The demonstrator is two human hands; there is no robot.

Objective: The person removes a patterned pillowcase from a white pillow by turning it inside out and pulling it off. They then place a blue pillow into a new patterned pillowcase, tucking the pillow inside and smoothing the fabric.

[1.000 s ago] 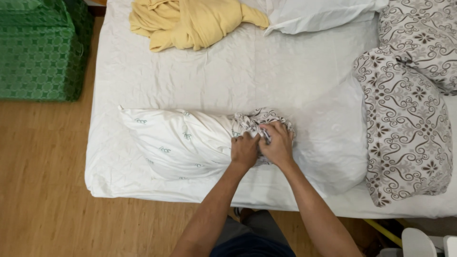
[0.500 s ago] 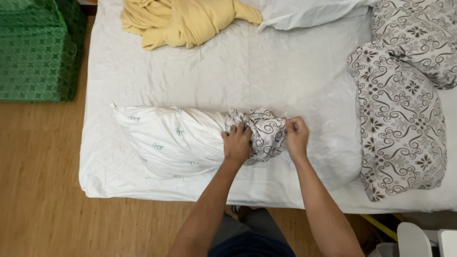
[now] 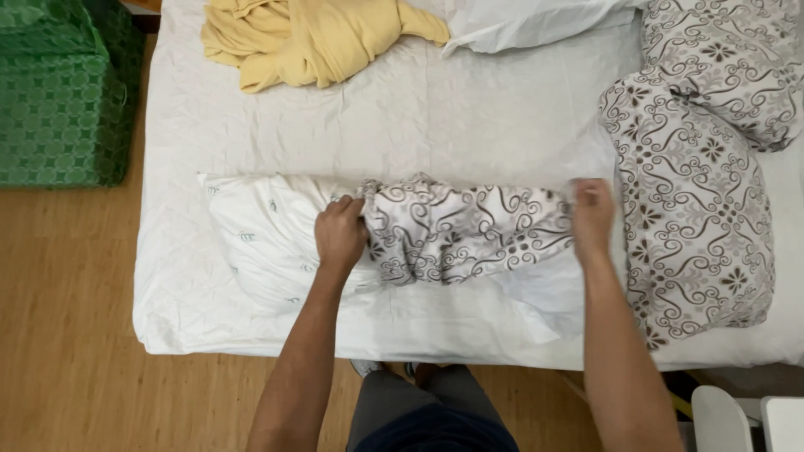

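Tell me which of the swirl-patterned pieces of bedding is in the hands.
The stretched-out patterned pillowcase at the bed's near edge: the left hand and right hand grip its ends. The two patterned pillows at right lie untouched.

**A:** Where are the person's arms?

**B:** Both bare forearms reach forward from the bottom edge, spread apart in a V.

**A:** And the hands?

**B:** The left hand [image 3: 340, 234] is curled into a fist, knuckles up, fingers clenched around bunched fabric. The right hand [image 3: 592, 216] sits well apart to the right, back facing up, fingers bent downward in a pinching grip.
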